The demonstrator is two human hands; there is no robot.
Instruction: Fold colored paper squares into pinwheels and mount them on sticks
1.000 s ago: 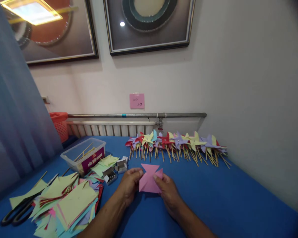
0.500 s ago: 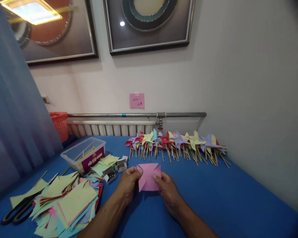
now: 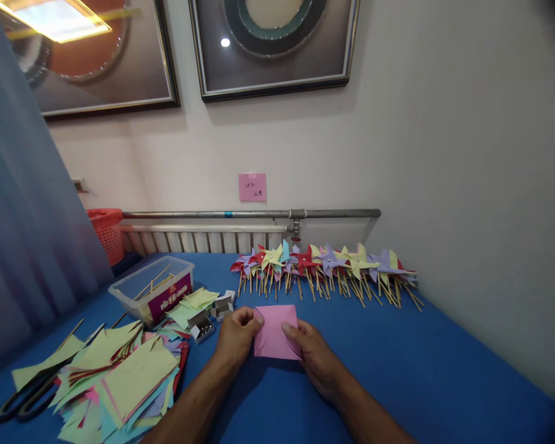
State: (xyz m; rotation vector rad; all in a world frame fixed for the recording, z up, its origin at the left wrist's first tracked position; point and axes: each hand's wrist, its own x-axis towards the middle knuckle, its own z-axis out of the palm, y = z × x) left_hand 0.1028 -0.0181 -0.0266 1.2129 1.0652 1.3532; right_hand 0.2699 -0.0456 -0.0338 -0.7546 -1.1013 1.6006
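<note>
A pink paper square (image 3: 274, 339) with slits running in from its corners is held up between my two hands over the blue tabletop. My left hand (image 3: 237, 333) pinches its upper left edge, thumb in front. On the other side, my right hand (image 3: 308, 348) grips the right edge with its thumb lying on the paper's face. Left of my left hand stand two small open boxes, the nearer box (image 3: 201, 327) holding small shiny pieces and the farther box (image 3: 222, 305) beside it. My fingertips behind the paper are hidden.
Finished paper pinwheels (image 3: 328, 262) on sticks lie in a row along the back. At left are a clear plastic tub (image 3: 134, 295) with sticks, a pile of coloured paper (image 3: 129, 382) and black-handled scissors (image 3: 32, 394). A red basket (image 3: 108, 237) stands behind the tub.
The paper's slit corners, spread apart before, now lie nearly flat, and my right thumb has shifted up and inward on its face. The view has shifted slightly to the right.
</note>
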